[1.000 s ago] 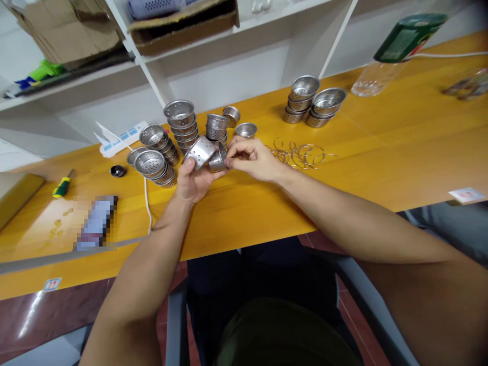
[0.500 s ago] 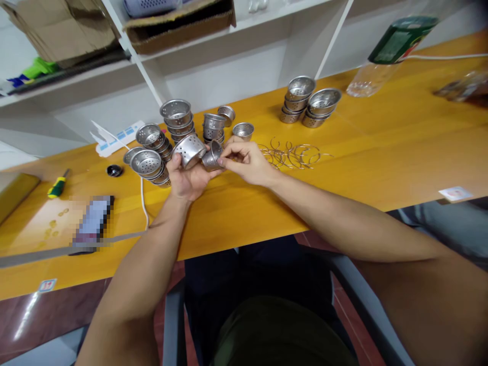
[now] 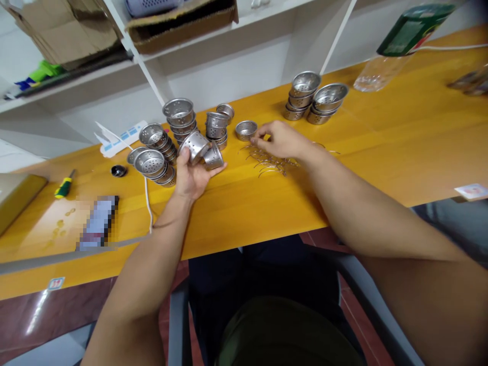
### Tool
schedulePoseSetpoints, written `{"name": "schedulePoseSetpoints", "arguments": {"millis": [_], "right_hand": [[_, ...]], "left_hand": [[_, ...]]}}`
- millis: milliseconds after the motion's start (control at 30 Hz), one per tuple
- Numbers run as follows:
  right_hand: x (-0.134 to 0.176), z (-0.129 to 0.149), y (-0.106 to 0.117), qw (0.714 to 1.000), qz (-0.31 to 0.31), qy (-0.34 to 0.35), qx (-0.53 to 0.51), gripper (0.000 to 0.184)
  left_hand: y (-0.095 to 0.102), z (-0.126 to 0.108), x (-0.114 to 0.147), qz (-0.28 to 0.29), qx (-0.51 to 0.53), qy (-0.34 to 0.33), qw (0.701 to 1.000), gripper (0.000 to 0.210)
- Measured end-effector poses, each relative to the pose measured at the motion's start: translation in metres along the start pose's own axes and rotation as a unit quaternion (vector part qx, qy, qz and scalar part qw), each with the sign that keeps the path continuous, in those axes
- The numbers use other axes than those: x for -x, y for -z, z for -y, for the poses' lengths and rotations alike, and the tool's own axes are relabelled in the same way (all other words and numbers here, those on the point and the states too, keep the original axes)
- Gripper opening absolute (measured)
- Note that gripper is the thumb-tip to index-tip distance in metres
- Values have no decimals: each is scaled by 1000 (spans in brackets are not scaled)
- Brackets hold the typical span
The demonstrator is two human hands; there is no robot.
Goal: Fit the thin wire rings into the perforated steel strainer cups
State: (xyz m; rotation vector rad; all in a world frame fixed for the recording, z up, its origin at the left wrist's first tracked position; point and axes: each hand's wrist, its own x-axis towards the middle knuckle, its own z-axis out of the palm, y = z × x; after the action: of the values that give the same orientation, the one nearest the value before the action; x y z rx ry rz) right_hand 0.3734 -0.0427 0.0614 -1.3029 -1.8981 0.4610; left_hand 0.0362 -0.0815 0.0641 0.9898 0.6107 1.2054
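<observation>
Two perforated metal cups rest in my left hand (image 3: 192, 178). The larger cup (image 3: 195, 146) is tilted under my thumb, and the smaller cup (image 3: 213, 156) lies against it over my fingers. At the right rim of a single metal cup (image 3: 245, 130) standing on the table, my right hand (image 3: 280, 140) has its thumb and fingertips closed together. Below and partly behind that hand spreads a loose heap of thin curved wires (image 3: 269, 165). Several stacks of perforated cups (image 3: 179, 114) stand just beyond my left hand.
More stacked cups (image 3: 305, 91) are at the back right, with a plastic bottle (image 3: 398, 48) beside them. A phone (image 3: 98, 221), a screwdriver (image 3: 65, 185), a small black cap (image 3: 118, 171) and a power strip (image 3: 124, 140) lie on the left. White shelving (image 3: 229, 66) runs behind the table.
My right hand has let go of the smaller cup and moved right to the single cup on the table. My left hand keeps both cups. The view has shifted slightly.
</observation>
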Motion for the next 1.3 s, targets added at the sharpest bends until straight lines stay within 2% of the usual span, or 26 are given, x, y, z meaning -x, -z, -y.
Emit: {"name": "schedulePoseSetpoints", "arguments": {"millis": [100, 167, 267, 333, 500, 600, 667, 767, 967, 1067, 1133, 1167, 1300], "right_hand": [[-1, -16, 8, 995, 57, -39, 78, 36], [-1, -15, 9, 996, 51, -17, 74, 37], [4, 3, 4, 997, -33, 54, 34, 64], [8, 20, -4, 994, -50, 93, 7, 67], [15, 46, -25, 982, 13, 183, -54, 68], [16, 44, -36, 965, 72, 229, -106, 96], [16, 40, -43, 956, 103, 236, -138, 109], [16, 38, -51, 960, 93, 202, -172, 112], [12, 42, -47, 954, 106, 150, -237, 98], [4, 36, -34, 954, 28, 86, -286, 97], [-2, 28, -27, 955, -35, 45, -291, 87], [-4, 23, -25, 958, -43, 36, -283, 79], [-8, 7, -33, 978, 46, 61, -196, 53]], "left_hand": [[1, 2, -1, -14, -8, 8, 1000, 87], [1, 3, 0, -14, -12, 13, 1000, 90], [0, 3, 1, -9, -17, 17, 1000, 90], [0, 4, 2, -6, -19, 16, 1000, 90], [0, 5, 2, 8, -22, 2, 1000, 88], [-2, 3, 4, 22, -23, 13, 999, 84], [-4, 1, 7, 31, -23, 27, 999, 81], [-9, -2, 10, 48, -33, 30, 998, 83], [-12, -3, 12, 79, -50, 25, 995, 87], [-11, 1, 9, 59, -54, 20, 997, 81], [-11, 4, 7, 43, -59, 10, 997, 82], [-11, 6, 6, 40, -62, 9, 997, 82], [-10, 11, 4, 30, -66, 31, 997, 86]]}}
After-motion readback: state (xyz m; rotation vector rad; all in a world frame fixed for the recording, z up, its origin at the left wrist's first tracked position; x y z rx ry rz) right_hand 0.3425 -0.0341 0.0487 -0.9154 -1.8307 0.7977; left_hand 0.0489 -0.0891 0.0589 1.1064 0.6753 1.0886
